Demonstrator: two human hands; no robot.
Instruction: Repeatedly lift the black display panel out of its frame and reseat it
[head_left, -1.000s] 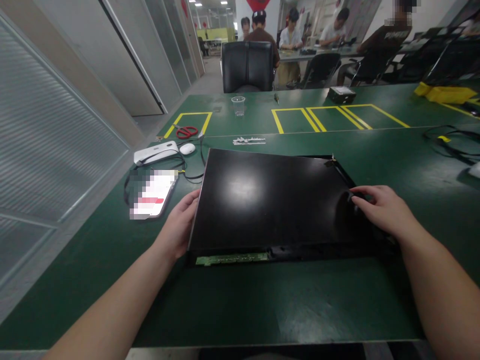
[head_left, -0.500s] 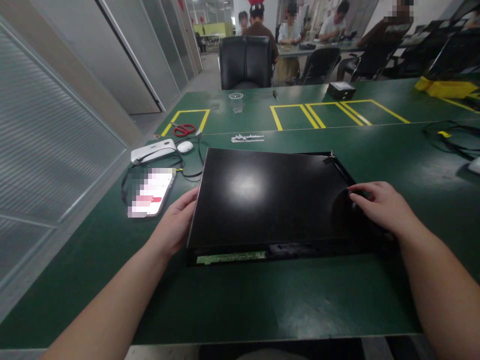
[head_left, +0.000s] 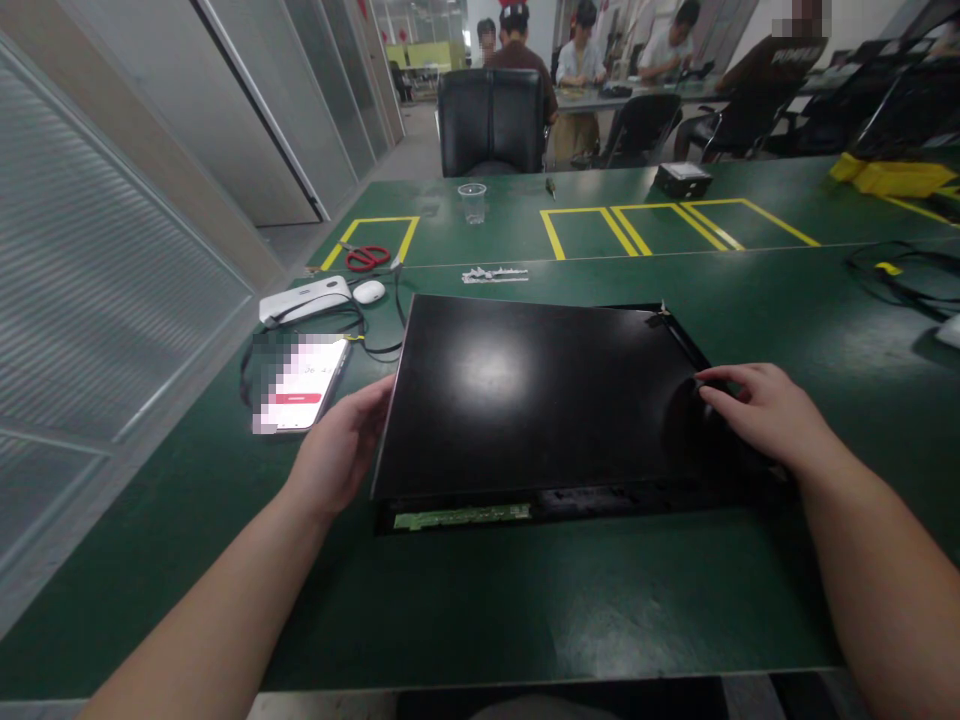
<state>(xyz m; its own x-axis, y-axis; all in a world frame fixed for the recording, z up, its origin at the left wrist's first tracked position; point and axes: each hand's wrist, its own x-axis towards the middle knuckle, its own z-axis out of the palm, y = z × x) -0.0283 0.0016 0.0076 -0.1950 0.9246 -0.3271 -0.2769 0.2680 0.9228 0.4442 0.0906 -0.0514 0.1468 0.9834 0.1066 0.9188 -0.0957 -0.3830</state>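
Note:
A large black display panel (head_left: 525, 395) lies on the green table (head_left: 525, 600), resting slightly askew in a black frame whose edge shows at the right. A thin green circuit strip (head_left: 461, 517) is exposed along its near edge. My left hand (head_left: 337, 450) grips the panel's left edge, fingers curled under it. On the right side, my right hand (head_left: 757, 415) rests on the panel's edge with its fingers pressed against it.
A phone (head_left: 300, 383) with a lit screen lies left of the panel, with a white device (head_left: 304, 300), a white mouse (head_left: 369, 291) and black cables behind it. Farther back are red scissors (head_left: 367, 257), a clear cup (head_left: 473, 203), a screwdriver (head_left: 551, 187) and a small box (head_left: 682, 178). People sit at far tables.
My left hand has slid a little nearer along the panel's left edge. The panel's left near corner sits slightly higher. My right hand has stayed put.

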